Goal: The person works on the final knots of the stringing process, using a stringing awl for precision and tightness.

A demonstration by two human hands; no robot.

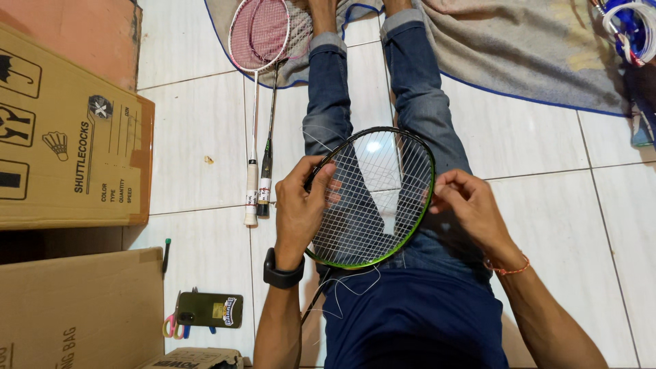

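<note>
**A:** quick rundown, left to right. Cardboard boxes (68, 130) on the left edge of the tiled floor (198, 123), a phone (210, 309) lying on scissors (172, 326) just below them, then two spare rackets (260, 102) laid side by side with their heads on a blanket (519, 55). The racket being worked on (372, 198) rests across the person's lap, head up, black and green frame.

**B:** and the hands?

**A:** left hand (299, 205) is wrapped around the left rim, thumb pressed onto the string bed. Right hand (468, 205) sits at the right rim with fingers pinched together, probably on a strand of string, though it's too thin to tell. Loose string (348, 287) curls out below the frame.

**B:** how's it handle, you reckon?

**A:** light, I'd say, and the frame's stiff but I'd guess it doesn't like being squeezed out of shape. Hold it by the rim, like the left hand does, not by the strings. The string looks thin and slippery, so pinch it tight.
</note>
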